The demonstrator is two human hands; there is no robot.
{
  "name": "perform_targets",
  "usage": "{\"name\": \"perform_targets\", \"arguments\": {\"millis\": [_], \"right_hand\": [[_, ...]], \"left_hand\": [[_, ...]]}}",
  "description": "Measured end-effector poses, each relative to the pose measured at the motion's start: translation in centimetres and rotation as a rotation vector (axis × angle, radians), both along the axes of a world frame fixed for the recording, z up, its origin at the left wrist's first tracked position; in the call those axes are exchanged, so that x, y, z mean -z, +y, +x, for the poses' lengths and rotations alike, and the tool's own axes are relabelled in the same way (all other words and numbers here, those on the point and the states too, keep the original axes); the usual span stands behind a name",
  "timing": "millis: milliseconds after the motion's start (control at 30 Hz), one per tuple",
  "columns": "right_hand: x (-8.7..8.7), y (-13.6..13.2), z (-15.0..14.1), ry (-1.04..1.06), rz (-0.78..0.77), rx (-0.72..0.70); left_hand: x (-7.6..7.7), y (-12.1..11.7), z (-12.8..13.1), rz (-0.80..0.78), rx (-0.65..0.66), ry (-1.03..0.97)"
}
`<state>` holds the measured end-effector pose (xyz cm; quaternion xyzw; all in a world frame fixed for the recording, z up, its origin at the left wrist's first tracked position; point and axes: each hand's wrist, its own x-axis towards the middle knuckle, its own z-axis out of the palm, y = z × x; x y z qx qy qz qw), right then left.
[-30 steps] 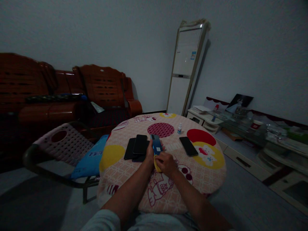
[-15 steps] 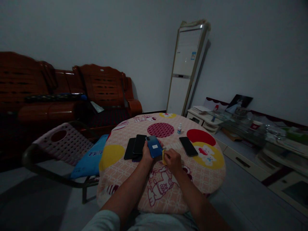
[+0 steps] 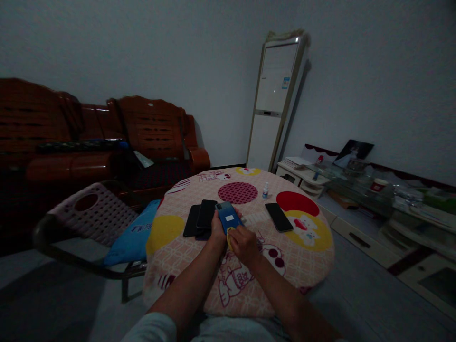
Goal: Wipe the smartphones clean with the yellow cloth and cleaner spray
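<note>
Wiping seems unfinished, the right hand [image 3: 244, 244] pinching a yellow cloth [image 3: 229, 239] at the near edge of the glossy blue rectangular phone [image 3: 225, 213] clasped in the left hand [image 3: 218, 232] above a round pink tablecloth's [image 3: 185, 275] middle, whether flat black phones [image 3: 206, 214] at 9 and 3 o'clock are done being unclear, brown wooden seats [image 3: 153, 126] at 10.

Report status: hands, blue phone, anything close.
Left hand holds blue phone, back up. Right hand grips yellow cloth at phone's near end. Dark phones overlapping beside left hand.
</note>
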<state>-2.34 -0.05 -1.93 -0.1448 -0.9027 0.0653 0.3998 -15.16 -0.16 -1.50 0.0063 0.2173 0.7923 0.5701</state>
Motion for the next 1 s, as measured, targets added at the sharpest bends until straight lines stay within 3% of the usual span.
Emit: {"name": "perform_targets", "arguments": {"millis": [200, 400, 667, 1000], "right_hand": [[0.3, 1.8, 1.4, 0.067, -0.141, 0.108], [0.5, 2.1, 1.2, 0.094, -0.199, 0.141], [0.1, 0.9, 0.8, -0.026, -0.190, -0.022], [0.3, 2.9, 1.5, 0.085, -0.214, 0.160]], "left_hand": [[-0.2, 0.2, -0.3, 0.003, 0.000, -0.010], [-0.1, 0.2, -0.4, 0.101, 0.092, 0.104], [-1.1, -0.4, 0.6, -0.075, 0.162, 0.228], [-1.4, -0.3, 0.9, -0.096, 0.188, 0.234]]}}
